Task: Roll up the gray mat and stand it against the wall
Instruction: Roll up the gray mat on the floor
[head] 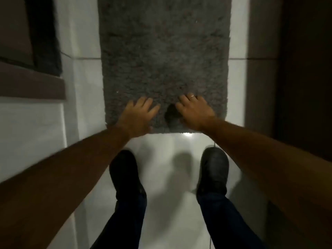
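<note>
A shaggy gray mat (164,56) lies flat on the white tiled floor, stretching away from me up the middle of the view. My left hand (139,114) hovers over the mat's near left corner with fingers spread. Over the near edge, right of centre, my right hand (193,110) is also spread, a ring on one finger. Both hands are empty and whether they touch the pile is unclear. A dark shadow sits on the mat between them.
My two black shoes (125,173) (214,169) stand on the glossy white floor (172,151) just before the mat. A white wall with a dark brown band (30,81) runs on the left. A dark wall or door (296,69) closes the right side.
</note>
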